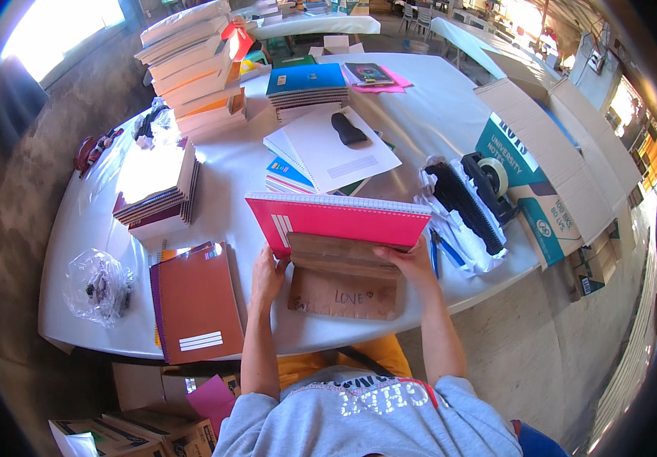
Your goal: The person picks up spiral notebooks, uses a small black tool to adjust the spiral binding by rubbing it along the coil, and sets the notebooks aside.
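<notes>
A pink spiral notebook [344, 217] stands tilted up in front of me, its wire-bound edge at the top. My left hand [270, 273] is closed on its lower left corner. On the other side my right hand [408, 263] grips the lower right corner, the thumb lying over the front near the upper flap of a brown cardboard piece. That creased cardboard piece [344, 293] leans its upper part against the notebook, while its handwritten lower part lies on the white-covered table [267, 331]. The fingers behind the notebook are hidden.
Left are a brown notebook [195, 305], crumpled plastic wrap [100, 286] and a notebook stack [165, 183]. Beyond stand tall paper stacks [191, 68], blue notebooks [307, 80] and white-covered notebooks [328, 148] under a black object [348, 129]. Right: a tape dispenser [492, 179], binding coils [462, 206], an open carton [549, 183].
</notes>
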A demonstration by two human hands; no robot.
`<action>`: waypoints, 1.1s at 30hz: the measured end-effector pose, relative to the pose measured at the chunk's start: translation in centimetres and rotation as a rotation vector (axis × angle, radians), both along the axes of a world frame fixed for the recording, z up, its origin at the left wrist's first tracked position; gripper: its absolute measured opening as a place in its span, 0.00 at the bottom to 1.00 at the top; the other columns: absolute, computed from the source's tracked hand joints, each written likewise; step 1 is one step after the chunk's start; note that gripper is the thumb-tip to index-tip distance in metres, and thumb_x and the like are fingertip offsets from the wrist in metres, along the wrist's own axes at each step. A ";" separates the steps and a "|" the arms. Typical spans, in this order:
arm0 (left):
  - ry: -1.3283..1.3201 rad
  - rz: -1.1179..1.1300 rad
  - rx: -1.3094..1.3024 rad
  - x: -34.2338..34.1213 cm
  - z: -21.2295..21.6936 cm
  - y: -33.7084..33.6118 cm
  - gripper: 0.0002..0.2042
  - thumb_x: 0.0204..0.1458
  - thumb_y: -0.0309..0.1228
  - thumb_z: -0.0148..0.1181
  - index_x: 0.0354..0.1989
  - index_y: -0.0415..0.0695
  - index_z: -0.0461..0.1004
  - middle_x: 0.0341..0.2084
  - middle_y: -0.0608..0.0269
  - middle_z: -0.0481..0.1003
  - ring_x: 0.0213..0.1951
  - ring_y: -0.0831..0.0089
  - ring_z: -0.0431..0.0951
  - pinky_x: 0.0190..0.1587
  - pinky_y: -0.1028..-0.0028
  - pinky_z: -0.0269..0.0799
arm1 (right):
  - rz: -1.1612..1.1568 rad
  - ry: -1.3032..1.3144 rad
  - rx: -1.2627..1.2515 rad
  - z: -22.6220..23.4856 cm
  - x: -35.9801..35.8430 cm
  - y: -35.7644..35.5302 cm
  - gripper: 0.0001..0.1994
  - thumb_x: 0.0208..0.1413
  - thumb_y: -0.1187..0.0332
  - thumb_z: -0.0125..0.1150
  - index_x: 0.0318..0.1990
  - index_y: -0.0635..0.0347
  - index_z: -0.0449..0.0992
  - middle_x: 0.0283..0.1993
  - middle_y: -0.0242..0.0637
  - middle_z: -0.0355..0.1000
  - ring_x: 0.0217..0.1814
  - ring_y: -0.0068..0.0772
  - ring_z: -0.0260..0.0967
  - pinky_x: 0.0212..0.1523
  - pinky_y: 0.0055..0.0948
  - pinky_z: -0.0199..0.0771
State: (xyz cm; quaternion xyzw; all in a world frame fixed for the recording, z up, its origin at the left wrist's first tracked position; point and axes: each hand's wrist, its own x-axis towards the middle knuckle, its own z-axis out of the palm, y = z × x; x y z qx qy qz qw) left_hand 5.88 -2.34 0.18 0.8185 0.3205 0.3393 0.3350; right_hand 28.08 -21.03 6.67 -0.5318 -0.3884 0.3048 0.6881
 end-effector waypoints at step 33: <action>-0.119 0.003 0.783 13.7 14.5 -10.4 0.24 0.27 0.52 0.68 0.22 0.47 0.67 0.25 0.64 0.65 0.34 0.66 0.67 0.49 0.64 0.52 | -0.504 -1.101 -1.093 0.1 19.1 3.6 0.09 0.47 0.73 0.57 0.37 0.65 0.73 0.42 0.53 0.72 0.47 0.55 0.70 0.47 0.45 0.72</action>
